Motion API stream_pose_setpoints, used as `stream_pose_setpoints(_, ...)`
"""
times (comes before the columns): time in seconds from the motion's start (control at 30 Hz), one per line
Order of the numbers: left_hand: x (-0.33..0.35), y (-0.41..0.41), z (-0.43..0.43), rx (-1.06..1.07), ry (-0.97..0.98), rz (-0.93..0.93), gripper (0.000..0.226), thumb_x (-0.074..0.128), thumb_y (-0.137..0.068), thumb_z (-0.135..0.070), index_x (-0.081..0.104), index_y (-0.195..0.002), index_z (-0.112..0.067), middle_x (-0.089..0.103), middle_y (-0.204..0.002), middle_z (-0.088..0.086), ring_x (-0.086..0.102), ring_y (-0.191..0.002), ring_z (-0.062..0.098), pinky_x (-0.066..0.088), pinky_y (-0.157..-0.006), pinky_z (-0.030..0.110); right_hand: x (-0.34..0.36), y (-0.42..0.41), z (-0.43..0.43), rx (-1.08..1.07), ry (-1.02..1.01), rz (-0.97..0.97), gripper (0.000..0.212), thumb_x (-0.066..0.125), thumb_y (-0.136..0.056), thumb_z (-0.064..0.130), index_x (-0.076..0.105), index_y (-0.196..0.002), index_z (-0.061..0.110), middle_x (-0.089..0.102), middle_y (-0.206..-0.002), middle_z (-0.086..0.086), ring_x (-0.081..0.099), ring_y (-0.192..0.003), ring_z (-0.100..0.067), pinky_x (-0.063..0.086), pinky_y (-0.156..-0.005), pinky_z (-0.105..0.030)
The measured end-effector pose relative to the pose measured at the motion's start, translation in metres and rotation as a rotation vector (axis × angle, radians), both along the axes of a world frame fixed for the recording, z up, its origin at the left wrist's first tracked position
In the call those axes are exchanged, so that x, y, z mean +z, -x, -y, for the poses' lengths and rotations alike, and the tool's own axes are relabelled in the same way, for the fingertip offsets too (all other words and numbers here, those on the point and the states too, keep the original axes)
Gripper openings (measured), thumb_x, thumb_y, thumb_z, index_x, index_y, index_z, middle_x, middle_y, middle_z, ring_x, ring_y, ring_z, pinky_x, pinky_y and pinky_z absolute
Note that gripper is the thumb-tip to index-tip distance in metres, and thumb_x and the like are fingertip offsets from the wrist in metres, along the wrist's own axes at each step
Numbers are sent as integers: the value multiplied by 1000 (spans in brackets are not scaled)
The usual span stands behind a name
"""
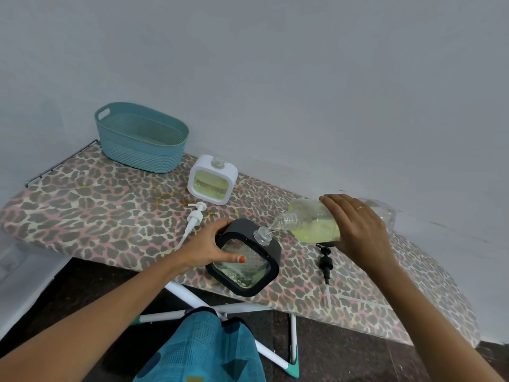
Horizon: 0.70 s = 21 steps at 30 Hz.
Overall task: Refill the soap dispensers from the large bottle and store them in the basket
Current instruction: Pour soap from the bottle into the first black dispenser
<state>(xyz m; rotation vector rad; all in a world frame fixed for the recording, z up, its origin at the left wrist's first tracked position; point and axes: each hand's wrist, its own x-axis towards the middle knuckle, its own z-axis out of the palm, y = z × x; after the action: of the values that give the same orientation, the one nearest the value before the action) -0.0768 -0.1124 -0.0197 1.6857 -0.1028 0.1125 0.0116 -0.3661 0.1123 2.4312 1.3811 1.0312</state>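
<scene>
My left hand [209, 248] grips the black square soap dispenser [248, 267], which stands uncapped and tilted on the ironing board. My right hand [358, 227] holds the large clear bottle [311, 221] of yellow-green soap on its side, its mouth at the dispenser's open neck, with a thin stream running in. A white square dispenser [212, 179], uncapped and holding yellow-green soap, stands behind. The teal basket [140, 137] sits at the board's far left.
A white pump [194, 219] lies left of the black dispenser and a black pump [325, 261] lies to its right. The leopard-print ironing board [96, 205] stands against a grey wall. Its white legs [220, 308] and teal cloth [203, 351] are below.
</scene>
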Motion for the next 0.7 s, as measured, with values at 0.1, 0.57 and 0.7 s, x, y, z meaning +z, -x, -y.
stream_pose_setpoints(0.1,0,1,1,1,5,-8,62,82,-53,-42,54,-107,-34,61,-111,-6,59,-103,0,46,-89,14,1,0,0,3,-2,5,66,94,-43,12,67,-102,-1,70,-99,-15,69,-88,-31,56,-72,-37)
stream_pose_setpoints(0.57,3,1,2,5,23,-7,60,84,-54,-34,54,-105,-29,62,-105,-7,60,-100,3,47,-86,13,2,1,0,15,-5,7,66,94,-42,9,67,-101,-1,70,-98,-15,69,-88,-30,56,-72,-37)
stream_pose_setpoints(0.7,3,2,3,8,28,-12,60,82,-54,-35,53,-106,-27,61,-105,-4,60,-99,3,47,-84,13,3,1,1,12,-2,9,67,94,-40,7,67,-101,-1,70,-98,-15,69,-88,-31,56,-72,-37)
